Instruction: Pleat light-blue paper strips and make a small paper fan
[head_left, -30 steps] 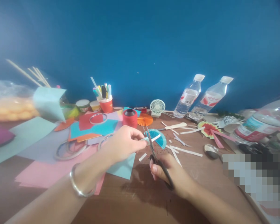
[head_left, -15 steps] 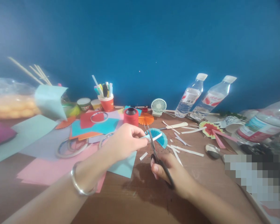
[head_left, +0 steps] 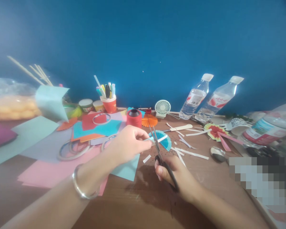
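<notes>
Between the thumb and fingers of my left hand (head_left: 131,143) is pinched a narrow strip of paper (head_left: 162,139), pale, its free end pointing right. My right hand (head_left: 175,173) grips black-handled scissors (head_left: 158,149), with the blades slightly apart and crossing the strip just past my left fingertips. Behind the blades a blue pleated paper fan (head_left: 166,143) lies on the table. A short white paper piece (head_left: 146,159) rests below my left hand, and several cut strips (head_left: 193,154) lie scattered to the right.
Coloured paper sheets (head_left: 45,171) and tape rolls (head_left: 73,151) cover the left side. A red thread spool (head_left: 133,118), a cup of markers (head_left: 109,105) and a small fan (head_left: 162,108) stand at the back. Two water bottles (head_left: 194,98) and a white-handled knife (head_left: 181,128) are at right.
Hands, strip and scissors keep almost the same place. The scissor blades look slightly wider apart than before, and the view has shifted a little.
</notes>
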Tool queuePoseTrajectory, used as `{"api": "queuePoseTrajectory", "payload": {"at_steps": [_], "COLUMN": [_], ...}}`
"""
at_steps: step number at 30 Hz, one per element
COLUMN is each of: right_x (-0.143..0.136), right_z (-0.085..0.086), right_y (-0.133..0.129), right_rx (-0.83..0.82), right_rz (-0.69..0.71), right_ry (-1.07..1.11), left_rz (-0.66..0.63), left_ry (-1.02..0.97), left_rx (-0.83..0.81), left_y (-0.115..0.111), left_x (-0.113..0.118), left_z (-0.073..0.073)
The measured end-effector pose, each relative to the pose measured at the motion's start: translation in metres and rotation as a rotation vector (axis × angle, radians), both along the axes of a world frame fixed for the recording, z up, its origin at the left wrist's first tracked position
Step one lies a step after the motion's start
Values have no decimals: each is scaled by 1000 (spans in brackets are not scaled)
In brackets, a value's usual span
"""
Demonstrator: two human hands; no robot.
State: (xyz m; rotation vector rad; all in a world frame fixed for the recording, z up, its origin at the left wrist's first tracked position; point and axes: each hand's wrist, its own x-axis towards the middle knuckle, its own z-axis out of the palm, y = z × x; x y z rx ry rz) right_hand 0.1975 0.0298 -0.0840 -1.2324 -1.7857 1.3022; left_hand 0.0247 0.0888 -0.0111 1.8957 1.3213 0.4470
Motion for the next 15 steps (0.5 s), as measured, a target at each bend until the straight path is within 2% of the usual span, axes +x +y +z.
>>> {"api": "queuePoseTrajectory", "payload": {"at_steps": [15], "right_x": [-2], "right_z": [0], "right_y": [1], "right_rx": [-30], "right_rz": [-14], "right_ry": [-56], "left_rz": [-14], "left_ry": [-15], "left_rx": [12], "left_y": [0], "left_x": [0], "left_z": [-1]}}
